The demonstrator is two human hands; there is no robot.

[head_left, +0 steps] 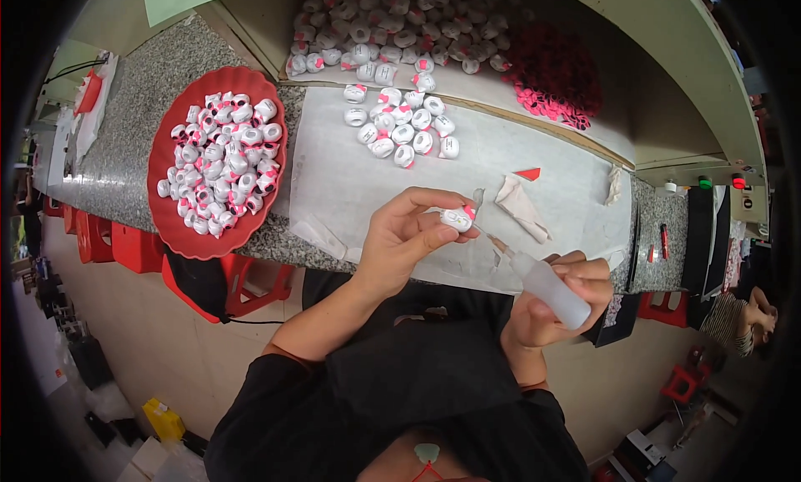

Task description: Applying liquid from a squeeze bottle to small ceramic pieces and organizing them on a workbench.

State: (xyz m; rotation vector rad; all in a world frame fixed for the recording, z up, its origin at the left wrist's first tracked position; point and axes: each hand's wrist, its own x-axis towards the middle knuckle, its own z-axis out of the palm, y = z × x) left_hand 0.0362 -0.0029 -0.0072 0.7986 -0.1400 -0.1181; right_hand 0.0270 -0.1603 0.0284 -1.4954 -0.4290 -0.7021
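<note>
Between the thumb and fingers of my left hand is a small white cat-shaped head with a pink bow. My right hand is wrapped round a translucent white squeeze bottle. The bottle is tilted, and its thin nozzle points toward the white head, close to its lower right side; I cannot tell whether the tip touches it. Beyond my left hand, a loose group of similar white heads lies on the white sheet.
A red scalloped tray heaped with finished-looking white heads stands at the left. More white heads fill the shelf at the back, beside a pile of pink bow pieces. A folded white cloth and a small red triangle lie at right.
</note>
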